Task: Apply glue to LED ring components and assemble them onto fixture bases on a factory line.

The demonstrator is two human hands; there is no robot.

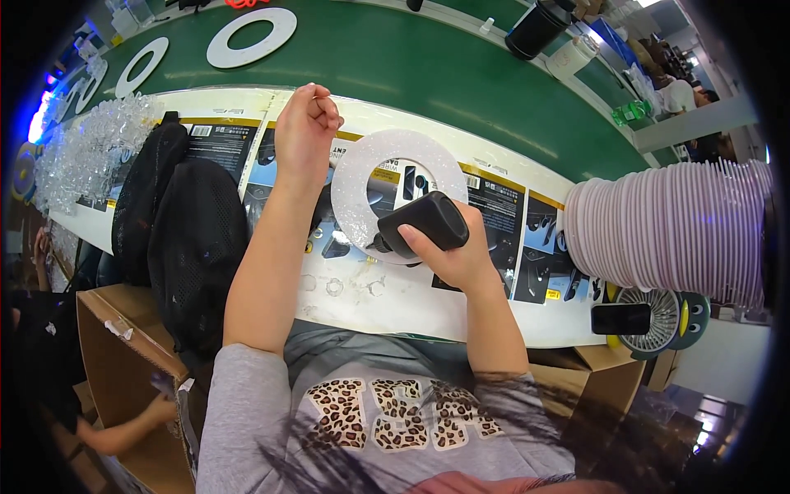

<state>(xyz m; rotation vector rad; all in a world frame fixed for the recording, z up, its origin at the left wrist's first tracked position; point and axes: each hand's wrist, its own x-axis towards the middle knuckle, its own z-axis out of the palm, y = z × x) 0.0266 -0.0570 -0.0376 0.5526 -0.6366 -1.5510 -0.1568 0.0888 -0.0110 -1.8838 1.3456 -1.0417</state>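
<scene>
My right hand [457, 255] is wrapped round a black handheld tool [428, 222] with a thick rounded body. Its narrow end points down and left, over the near edge of a flat white speckled ring [350, 177] lying on the worktable. Whether that end touches the ring I cannot tell. To the left of the ring, my left hand [306, 132] is raised with curled fingers; anything between them is hidden. Small clear pieces [333, 286] lie on the white tabletop [387, 309] in front of the ring.
A tall stack of white rings [666, 226] stands at right, beside a small fan [654, 317] and phone [621, 319]. Clear plastic parts [90, 156] and black mesh fabric [197, 239] lie left. More rings [280, 29] sit on the green belt [370, 58]. A co-worker's arm [136, 428] reaches near a carton [123, 346].
</scene>
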